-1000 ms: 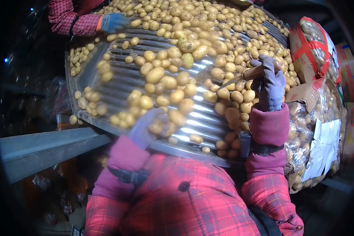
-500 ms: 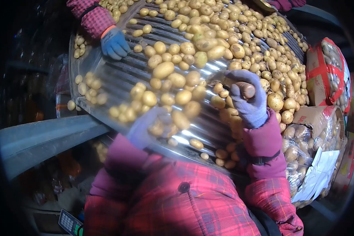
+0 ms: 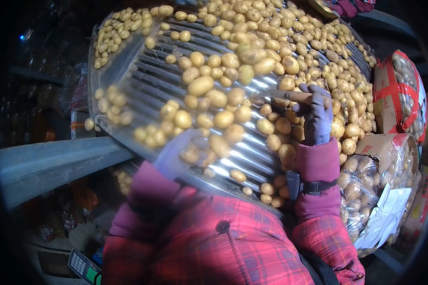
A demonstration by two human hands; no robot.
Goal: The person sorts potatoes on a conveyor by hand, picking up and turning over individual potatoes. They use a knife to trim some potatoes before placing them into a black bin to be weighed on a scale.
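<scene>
Many potatoes lie on a slatted metal sorting table. At the table's near edge, my left hand, in a blurred purple glove, rests against a few potatoes; its fingertips are too smeared to make out. My right hand, also gloved in purple, is closed around the wooden handle of a tool. The tool's narrow end points left, over the slats and beside the potatoes right of the middle.
Wrapped boxes of potatoes stand at the right, with a red-taped one behind. A metal beam runs along the left. A keypad device sits at lower left. Another person's sleeve shows at top right.
My right hand has turned and risen slightly, bringing the tool's handle into side view. The co-worker's blue-gloved hand has moved away from the upper left. My left hand has barely moved.
</scene>
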